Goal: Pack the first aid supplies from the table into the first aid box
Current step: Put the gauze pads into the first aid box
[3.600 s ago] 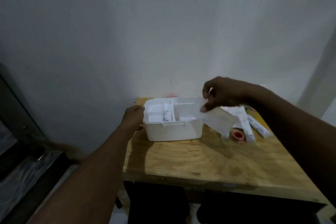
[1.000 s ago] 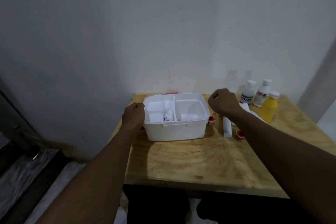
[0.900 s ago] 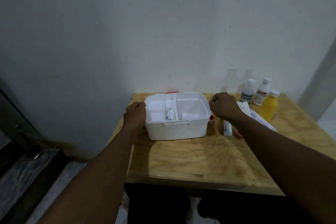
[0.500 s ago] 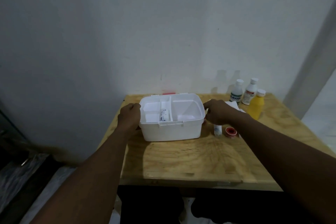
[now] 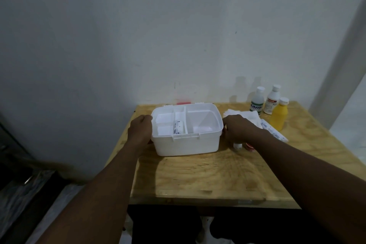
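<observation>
right hand [image 5: 235, 128] moved against box [image 5: 188, 144] | left hand [image 5: 139, 131] opposite, fingers of both gripping it | 3 bottles [image 5: 273, 102]

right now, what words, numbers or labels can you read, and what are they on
"70": white bottle with the red band; the rest of its label is blurred.
Too blurred: big word on the bottle with the green label.
Too blurred: blue print on the long packet on the table.
Too small: dark print on the tube in the box.
</observation>
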`<control>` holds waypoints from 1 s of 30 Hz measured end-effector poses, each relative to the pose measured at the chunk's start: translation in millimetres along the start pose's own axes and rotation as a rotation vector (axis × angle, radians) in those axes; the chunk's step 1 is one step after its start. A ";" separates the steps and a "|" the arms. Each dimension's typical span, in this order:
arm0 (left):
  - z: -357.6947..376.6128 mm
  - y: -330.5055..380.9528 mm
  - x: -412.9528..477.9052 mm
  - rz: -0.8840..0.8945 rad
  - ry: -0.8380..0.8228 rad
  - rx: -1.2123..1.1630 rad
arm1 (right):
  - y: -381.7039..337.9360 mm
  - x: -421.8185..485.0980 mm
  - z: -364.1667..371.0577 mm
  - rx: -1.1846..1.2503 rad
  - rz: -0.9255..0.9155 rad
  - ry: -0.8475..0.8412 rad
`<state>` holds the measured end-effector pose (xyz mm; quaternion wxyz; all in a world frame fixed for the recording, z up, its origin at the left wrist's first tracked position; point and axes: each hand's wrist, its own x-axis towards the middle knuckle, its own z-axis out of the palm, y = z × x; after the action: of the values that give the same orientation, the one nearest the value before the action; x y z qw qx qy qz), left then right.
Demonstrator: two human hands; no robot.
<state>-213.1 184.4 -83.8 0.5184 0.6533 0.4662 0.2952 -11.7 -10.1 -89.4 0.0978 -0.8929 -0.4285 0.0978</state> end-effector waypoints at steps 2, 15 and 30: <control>0.6 0.2 0.0 -0.003 0.000 -0.001 | 1.1 -1.4 -0.2 -0.005 -0.002 -0.010; 5.7 4.6 -3.9 0.006 0.013 -0.007 | 18.3 -10.8 -10.5 0.046 0.010 0.083; 6.1 1.7 -2.7 0.044 0.005 0.010 | 22.8 -12.8 -4.7 0.119 0.061 0.391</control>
<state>-208.4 179.4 -83.7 0.5076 0.6652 0.4542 0.3058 -1.3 -34.5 -89.7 0.2286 -0.9000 -0.3678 -0.0494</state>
